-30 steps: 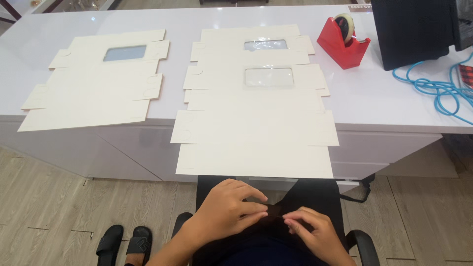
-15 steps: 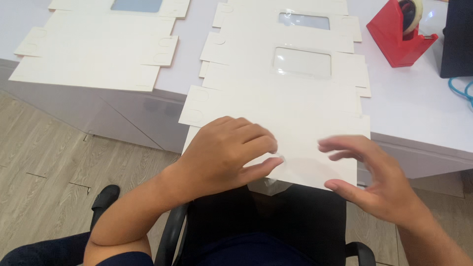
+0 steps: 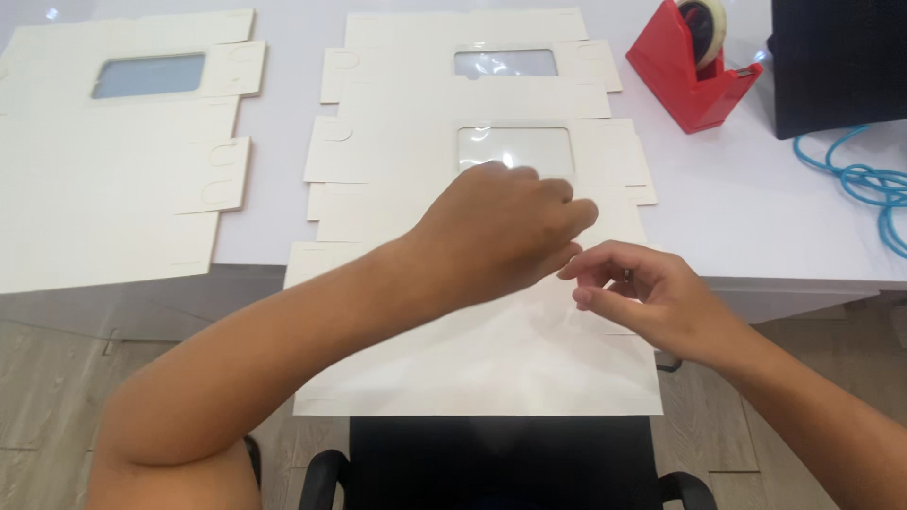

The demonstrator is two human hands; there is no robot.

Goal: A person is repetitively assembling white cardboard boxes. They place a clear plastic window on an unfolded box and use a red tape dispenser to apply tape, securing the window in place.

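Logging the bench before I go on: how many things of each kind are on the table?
Flat cream box blanks with clear windows: 3 windows visible, sheets overlap
Red tape dispenser: 1
Blue cable: 1
Black device: 1
Total: 6

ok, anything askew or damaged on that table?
No damage shows. The nearest cream box blank juts past the white table edge, over the chair, under the left hand and right hand. The blanks in that stack are staggered, not squared. A blue cable lies in loose loops at the right.
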